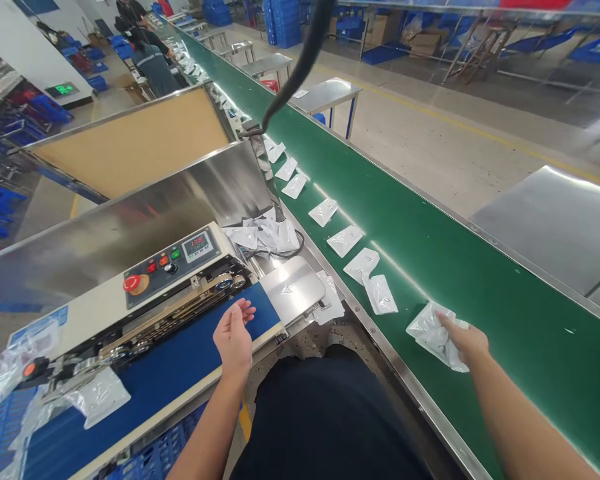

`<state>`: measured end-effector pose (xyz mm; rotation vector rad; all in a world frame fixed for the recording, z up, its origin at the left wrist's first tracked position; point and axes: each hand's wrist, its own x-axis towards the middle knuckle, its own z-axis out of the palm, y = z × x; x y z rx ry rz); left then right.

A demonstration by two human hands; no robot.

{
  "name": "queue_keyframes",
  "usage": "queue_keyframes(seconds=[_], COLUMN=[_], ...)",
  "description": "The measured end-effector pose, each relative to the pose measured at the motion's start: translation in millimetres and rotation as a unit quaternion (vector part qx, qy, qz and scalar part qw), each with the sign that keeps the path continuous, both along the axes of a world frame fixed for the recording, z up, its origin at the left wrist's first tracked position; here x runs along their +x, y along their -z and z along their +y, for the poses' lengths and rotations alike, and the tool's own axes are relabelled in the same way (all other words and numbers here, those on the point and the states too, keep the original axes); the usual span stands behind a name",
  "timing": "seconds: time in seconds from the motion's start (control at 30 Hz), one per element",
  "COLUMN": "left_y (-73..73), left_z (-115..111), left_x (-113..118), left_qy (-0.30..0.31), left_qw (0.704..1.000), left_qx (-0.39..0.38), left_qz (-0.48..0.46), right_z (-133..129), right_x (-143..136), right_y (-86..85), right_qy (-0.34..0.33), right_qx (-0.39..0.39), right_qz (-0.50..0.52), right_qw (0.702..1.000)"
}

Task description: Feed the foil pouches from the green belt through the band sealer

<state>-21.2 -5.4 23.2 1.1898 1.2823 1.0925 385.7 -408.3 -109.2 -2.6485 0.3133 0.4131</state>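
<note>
My right hand [466, 339] is over the green conveyor belt [480, 280], its thumb and fingers closed on several white pouches [433, 325] that overlap in a small bunch. My left hand [235, 337] hovers above the blue belt [190, 360] of a band sealing machine [175, 267], fingers curled in and nothing visible in them. On that belt's far left end lies one white pouch [103, 397], partly beside the machine's metal parts. A loose row of white pouches [345, 240] runs along the near side of the green belt.
White pouches are heaped [267, 233] behind the machine's steel end plate [295, 287], and more lie under it. A black cable [300, 67] hangs in front. Steel tables [327, 95] stand beyond the conveyor. Other people [150, 60] sit along it at upper left.
</note>
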Motion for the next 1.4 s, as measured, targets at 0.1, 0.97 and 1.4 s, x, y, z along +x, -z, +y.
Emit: queue_keyframes(seconds=[0.1,0.97,1.4], left_y=[-4.5,103.9,18.9], left_z=[-1.6,-130.1,-78.3], left_x=[-15.2,214.0,147.0], left_qy=[0.003,0.619,0.414], left_qw=[1.0,0.675,0.896], left_qx=[0.009,0.354,0.156], left_qz=[0.021,0.19,0.041], right_z=[26.1,81.7,154.4], right_x=[6.4,-59.9,-64.3], right_y=[-15.4,-75.0,-191.0], right_qy=[-0.017,-0.04,-0.399], right_qx=[-0.008,0.381,0.193], right_qz=[0.032,0.378,0.086], right_qw=[0.999,0.843,0.892])
